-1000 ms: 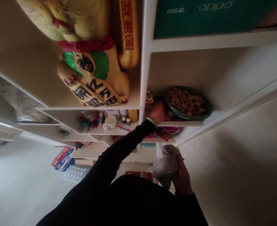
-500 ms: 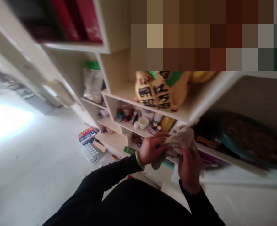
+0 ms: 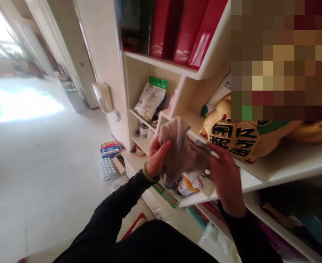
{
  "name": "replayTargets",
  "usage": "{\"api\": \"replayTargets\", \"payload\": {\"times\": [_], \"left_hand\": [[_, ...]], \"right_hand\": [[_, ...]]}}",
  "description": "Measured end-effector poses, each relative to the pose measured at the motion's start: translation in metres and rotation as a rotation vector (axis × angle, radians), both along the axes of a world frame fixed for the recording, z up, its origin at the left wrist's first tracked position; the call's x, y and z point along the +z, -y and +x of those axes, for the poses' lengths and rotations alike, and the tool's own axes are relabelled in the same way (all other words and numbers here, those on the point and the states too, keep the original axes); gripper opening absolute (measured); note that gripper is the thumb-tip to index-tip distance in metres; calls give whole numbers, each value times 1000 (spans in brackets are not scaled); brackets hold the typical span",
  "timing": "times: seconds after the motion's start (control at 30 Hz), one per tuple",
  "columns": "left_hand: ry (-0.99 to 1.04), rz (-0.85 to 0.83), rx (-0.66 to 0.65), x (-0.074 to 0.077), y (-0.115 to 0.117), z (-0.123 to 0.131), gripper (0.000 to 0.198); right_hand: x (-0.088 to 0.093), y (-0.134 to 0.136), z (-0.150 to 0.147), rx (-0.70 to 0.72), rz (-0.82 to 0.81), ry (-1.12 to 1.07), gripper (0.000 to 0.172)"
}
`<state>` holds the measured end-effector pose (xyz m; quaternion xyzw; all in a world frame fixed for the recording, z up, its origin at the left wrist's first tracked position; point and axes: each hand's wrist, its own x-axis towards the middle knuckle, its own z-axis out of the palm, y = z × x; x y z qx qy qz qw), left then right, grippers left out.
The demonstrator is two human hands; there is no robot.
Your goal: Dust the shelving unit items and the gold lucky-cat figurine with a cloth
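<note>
Both my hands are raised in front of a white shelf unit, holding a bunched grey-beige cloth (image 3: 176, 151). My left hand (image 3: 157, 159), with a green bangle (image 3: 150, 173) on its wrist, grips the cloth's left side. My right hand (image 3: 226, 177) presses on its right side. A thin blue-white strip (image 3: 184, 138) sticks out of the cloth, and a white packet (image 3: 198, 184) shows below it. Just behind my right hand stands a golden lucky-cat figurine (image 3: 244, 137) with black characters.
Red binders (image 3: 188, 31) fill the upper shelf, and a foil snack bag (image 3: 151, 98) sits lower left. An orange-labelled can (image 3: 184, 187) stands behind the cloth. A boxed carton (image 3: 110, 149) and a bottle pack (image 3: 107, 169) rest on the pale floor.
My left hand has come down from the shelf by the bowl of brown food and joined my right on the cloth. The view has swung, bringing the binders and floor into sight.
</note>
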<state>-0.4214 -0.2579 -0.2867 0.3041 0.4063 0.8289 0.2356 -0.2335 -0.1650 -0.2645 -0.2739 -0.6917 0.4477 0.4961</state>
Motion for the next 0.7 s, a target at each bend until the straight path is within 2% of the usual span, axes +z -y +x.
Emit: {"api": "replayTargets", "payload": {"times": [0.07, 0.13, 0.2, 0.27, 0.33, 0.47, 0.57, 0.7], "left_hand": [[-340, 10, 74, 3, -25, -19, 44], [-780, 0, 46, 9, -56, -35, 35], [-1158, -57, 36, 16, -89, -44, 34], [-1433, -205, 62, 24, -116, -48, 38], [-1622, -326, 69, 31, -135, -48, 42], [-1805, -498, -15, 46, -161, -52, 45], [-1802, -603, -89, 56, -185, -60, 51], [-1759, -634, -114, 65, -218, -70, 41]], "right_hand": [[3, -10, 4, -92, 196, -59, 44], [3, -29, 15, -265, 471, -128, 41], [1, -52, 28, -425, 669, -160, 40], [-3, -74, 39, -517, 721, -173, 42], [-7, -88, 49, -556, 717, -169, 43], [-14, -101, 58, -592, 749, -155, 45], [-14, -106, 60, -601, 819, -189, 47], [-11, -103, 56, -574, 829, -205, 46]]}}
